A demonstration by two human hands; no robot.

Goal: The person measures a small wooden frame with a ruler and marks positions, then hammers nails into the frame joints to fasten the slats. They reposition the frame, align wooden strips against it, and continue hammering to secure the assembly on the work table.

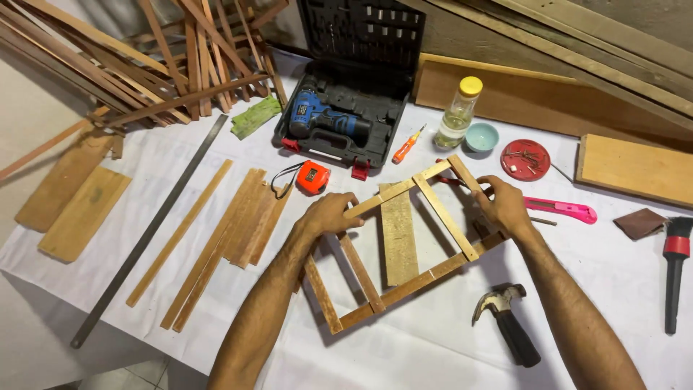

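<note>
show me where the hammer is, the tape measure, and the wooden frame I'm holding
hammer [510, 325], head view, on its dark handle.
tape measure [313, 176], head view, on its orange case.
wooden frame [404, 289], head view, on its near rail.

Bright, even, soft light, seemingly from above and far side. Shadows short, soft-edged: under wooden frame [404, 242], beneath left hand [328, 214] and forearm, beside hammer [507, 321]. White cloth on table [426, 347] well exposed, no blown glare. Focus sharp at centre; slight wide-angle bending at edges, far-left slat pile [144, 58] marginally softer. No motion blur.
</note>
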